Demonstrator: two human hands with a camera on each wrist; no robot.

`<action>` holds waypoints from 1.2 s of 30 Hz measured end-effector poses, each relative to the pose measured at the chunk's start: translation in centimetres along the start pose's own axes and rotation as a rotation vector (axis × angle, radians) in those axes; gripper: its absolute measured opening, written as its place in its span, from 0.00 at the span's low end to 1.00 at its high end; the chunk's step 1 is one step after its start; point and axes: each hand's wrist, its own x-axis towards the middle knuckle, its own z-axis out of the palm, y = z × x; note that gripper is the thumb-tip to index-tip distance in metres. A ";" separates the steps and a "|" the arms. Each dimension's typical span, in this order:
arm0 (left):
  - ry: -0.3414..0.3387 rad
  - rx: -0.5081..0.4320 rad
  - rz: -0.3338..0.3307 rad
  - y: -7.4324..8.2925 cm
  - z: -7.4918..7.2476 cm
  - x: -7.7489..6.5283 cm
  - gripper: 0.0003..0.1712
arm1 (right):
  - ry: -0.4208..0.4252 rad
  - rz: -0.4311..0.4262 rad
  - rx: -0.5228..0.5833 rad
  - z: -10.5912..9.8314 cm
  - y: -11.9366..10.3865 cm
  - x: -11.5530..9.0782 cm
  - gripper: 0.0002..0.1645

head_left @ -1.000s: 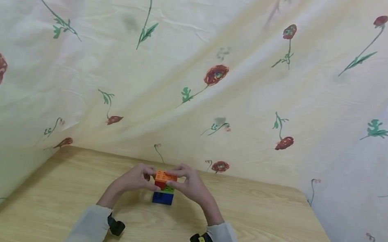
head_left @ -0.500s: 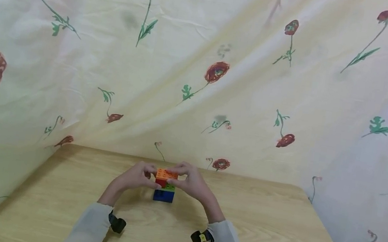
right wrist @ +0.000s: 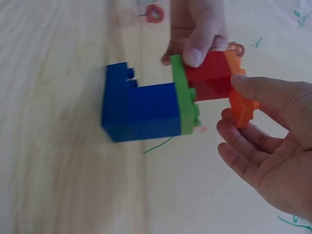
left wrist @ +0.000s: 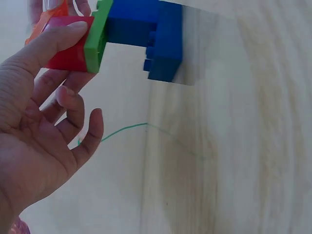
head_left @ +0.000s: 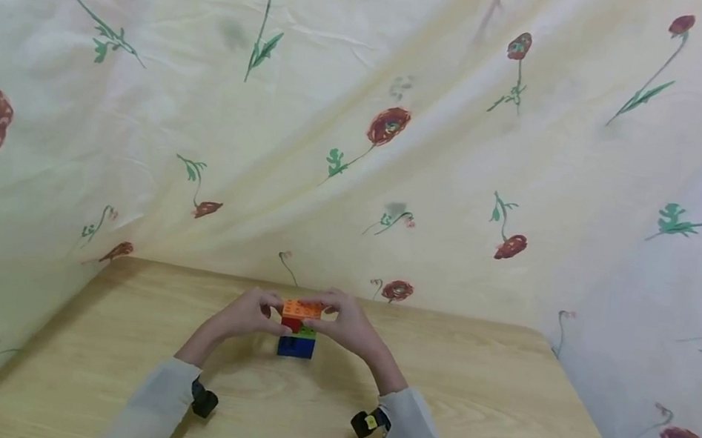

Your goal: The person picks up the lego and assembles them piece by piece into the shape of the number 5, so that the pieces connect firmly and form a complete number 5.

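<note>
A stack of toy building bricks stands on the wooden table between both hands. Blue bricks (right wrist: 151, 112) form its base, a thin green brick (right wrist: 183, 97) lies over them, then a red brick (right wrist: 209, 75), with a thin orange brick (head_left: 301, 308) on top. My left hand (head_left: 249, 313) pinches the red brick from the left, its thumb pressed on the near side. From the right, my right hand (head_left: 345, 327) pinches the orange brick between thumb and fingers. In the left wrist view the lower blue brick (left wrist: 166, 41) juts out past the one above it.
The wooden table (head_left: 296, 421) stretches around the stack. A flower-printed cloth (head_left: 283, 127) hangs behind it and along both sides. Each wrist wears a small black camera, one at the left wrist (head_left: 204, 402) and one at the right wrist (head_left: 364, 423).
The head view has tilted slightly, so the scene sits higher in the picture. Both hands keep their hold on the stack, with hardly any shift of the fingers.
</note>
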 end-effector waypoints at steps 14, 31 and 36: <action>0.046 0.000 -0.052 -0.1 0.6 0.0 0.18 | -0.023 0.177 0.272 0.2 3.8 -1.7 0.37; 0.098 -0.124 -0.115 0.4 -0.6 -1.3 0.22 | -0.068 0.316 0.567 1.5 5.4 -2.4 0.24; 0.103 -0.128 -0.111 0.3 -0.5 -1.3 0.21 | -0.042 0.333 0.558 1.8 5.2 -2.5 0.23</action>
